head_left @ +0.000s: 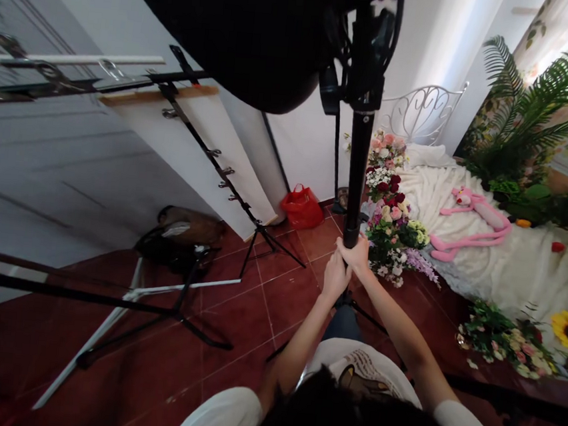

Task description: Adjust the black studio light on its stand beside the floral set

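A black light stand rises upright in front of my body, with a large dark softbox or light head at its top. My right hand is wrapped round the pole just below a wider black section. Directly beneath and to the left, my left hand also grips the pole, and the two hands touch. Both fists hide the part of the pole that they hold. The stand's feet show partly near my legs.
Backdrop stands with clamps and tripod legs spread over the red tiles at left. A red bag sits by the wall. To the right are flowers, a white-draped bed and a pink plush toy.
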### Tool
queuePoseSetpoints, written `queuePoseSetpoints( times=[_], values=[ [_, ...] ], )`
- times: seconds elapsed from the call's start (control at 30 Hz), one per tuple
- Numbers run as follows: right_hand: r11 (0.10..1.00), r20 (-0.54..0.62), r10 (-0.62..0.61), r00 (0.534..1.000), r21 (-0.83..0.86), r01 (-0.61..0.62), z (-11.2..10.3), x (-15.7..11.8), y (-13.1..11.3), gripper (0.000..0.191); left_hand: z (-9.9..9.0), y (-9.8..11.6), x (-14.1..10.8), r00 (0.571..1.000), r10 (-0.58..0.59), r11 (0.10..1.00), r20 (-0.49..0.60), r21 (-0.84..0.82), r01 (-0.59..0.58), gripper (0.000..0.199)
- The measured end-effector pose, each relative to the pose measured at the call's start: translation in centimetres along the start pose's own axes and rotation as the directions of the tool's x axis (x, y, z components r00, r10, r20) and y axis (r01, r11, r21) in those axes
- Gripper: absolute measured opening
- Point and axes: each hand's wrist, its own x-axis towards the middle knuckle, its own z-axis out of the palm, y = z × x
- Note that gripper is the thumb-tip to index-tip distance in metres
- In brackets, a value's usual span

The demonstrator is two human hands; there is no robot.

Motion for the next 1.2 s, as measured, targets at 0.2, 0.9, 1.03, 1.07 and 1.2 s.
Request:
queuePoseSetpoints(
  times=[0.2,0.9,1.03,1.07,1.2],
  values=[
    [0.975,0.018,0.058,0.998,0.212,-0.060,-1.8,1.8,-6.2,0.031,-0.1,1.4,0.7,0.997,-0.002,0.996,-0.077,-0.090,-0.004,0.039],
    [0.950,0.426,-0.142,0.894,0.314,0.001,-6.0,1.3,7.4,0.039,1.8,2.9,5.7,0.962,-0.040,0.853,-0.271,-0.510,-0.108,0.058],
    [0.954,0.328,-0.045,0.944,0.296,-0.057,-4.6,1.2,7.1,0.034,1.9,2.7,5.8,0.962,-0.046,0.849,-0.268,-0.518,-0.104,0.060],
    [0.957,0.311,0.000,0.951,0.274,-0.090,-4.3,1.4,6.8,0.034,1.9,2.7,5.8,0.961,-0.048,0.849,-0.272,-0.518,-0.104,0.060],
    [0.953,0.265,0.257,0.929,0.087,-0.289,-3.7,2.6,5.6,0.036,1.8,2.9,5.7,0.959,-0.046,0.855,-0.280,-0.507,-0.107,0.059]
  ],
)
